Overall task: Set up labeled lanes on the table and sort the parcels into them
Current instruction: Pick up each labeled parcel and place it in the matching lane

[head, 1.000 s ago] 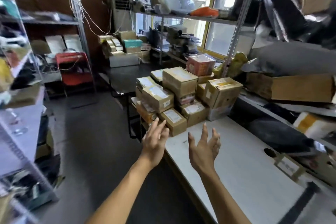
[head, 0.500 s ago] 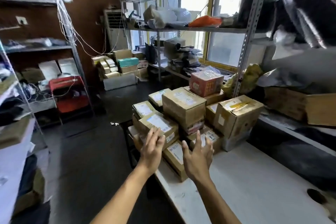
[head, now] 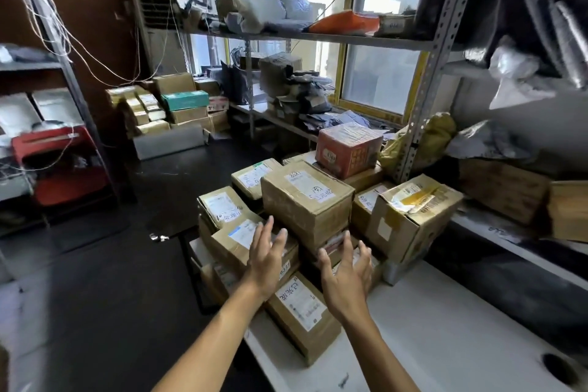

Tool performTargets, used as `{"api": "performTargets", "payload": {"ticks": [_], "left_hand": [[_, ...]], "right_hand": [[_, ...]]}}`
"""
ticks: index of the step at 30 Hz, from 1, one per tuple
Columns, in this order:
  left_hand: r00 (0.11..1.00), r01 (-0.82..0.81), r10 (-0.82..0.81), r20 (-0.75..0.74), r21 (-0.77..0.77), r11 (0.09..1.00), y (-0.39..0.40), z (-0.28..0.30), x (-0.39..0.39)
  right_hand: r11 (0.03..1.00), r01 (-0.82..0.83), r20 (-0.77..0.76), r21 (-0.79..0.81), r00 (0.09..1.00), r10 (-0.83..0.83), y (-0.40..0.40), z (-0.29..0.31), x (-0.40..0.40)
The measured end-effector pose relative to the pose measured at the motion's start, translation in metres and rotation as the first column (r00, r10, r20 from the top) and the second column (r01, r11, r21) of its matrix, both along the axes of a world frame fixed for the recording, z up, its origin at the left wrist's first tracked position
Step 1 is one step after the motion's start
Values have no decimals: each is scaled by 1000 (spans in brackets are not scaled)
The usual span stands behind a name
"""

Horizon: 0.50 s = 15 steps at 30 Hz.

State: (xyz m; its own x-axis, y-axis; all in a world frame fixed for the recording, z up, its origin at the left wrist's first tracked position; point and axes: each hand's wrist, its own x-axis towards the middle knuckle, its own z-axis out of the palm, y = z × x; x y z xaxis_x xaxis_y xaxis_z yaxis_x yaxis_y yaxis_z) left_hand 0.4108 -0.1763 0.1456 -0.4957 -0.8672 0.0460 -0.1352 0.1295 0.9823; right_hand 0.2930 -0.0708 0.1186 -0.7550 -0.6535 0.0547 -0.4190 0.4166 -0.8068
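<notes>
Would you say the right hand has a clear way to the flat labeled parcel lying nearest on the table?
Probably yes. The right hand hovers open just above and beside the flat parcel, which lies at the front of the pile on the white table with nothing stacked on its near end.

Parcel storeroom or small courier depot. Evidence: taped cardboard parcels (head: 305,197) with shipping labels stacked on a white table (head: 445,328), near right. Slotted-angle metal shelving (head: 426,79) on right and far side carries bagged mailers. More boxes (head: 178,105) piled on the dark floor, far left.
</notes>
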Motion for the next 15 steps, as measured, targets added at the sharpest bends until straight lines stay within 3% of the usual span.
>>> {"api": "performTargets", "payload": {"ticks": [6, 15], "left_hand": [[995, 91, -90, -33, 29, 995, -67, -10, -32], [979, 187, -179, 101, -79, 979, -165, 8, -66]], "right_hand": [[996, 86, -17, 15, 996, -86, -55, -2, -21], [963, 268, -23, -29, 963, -269, -140, 17, -39]]}}
